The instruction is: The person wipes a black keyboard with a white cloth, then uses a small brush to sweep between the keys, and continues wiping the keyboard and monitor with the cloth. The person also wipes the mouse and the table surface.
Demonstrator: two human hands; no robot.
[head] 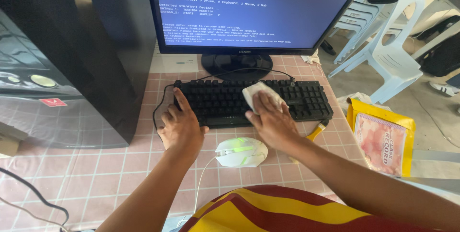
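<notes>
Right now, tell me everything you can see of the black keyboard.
The black keyboard is a wide, plastic-looking board with dark keys, lying flat on the pink checked tablecloth before the monitor stand. A black cable leaves its left end. The left hand rests on its left edge; the right hand presses a white cloth onto its keys.

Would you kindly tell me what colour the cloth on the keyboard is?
White; the cloth shows best in the head view, under the right hand.

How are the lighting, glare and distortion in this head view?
Head view: even daylight, soft shadows; the monitor glows bright blue, the mouse glows green; the tower case shows reflections; wide-angle bending at the edges; hands and keyboard are sharp.
</notes>
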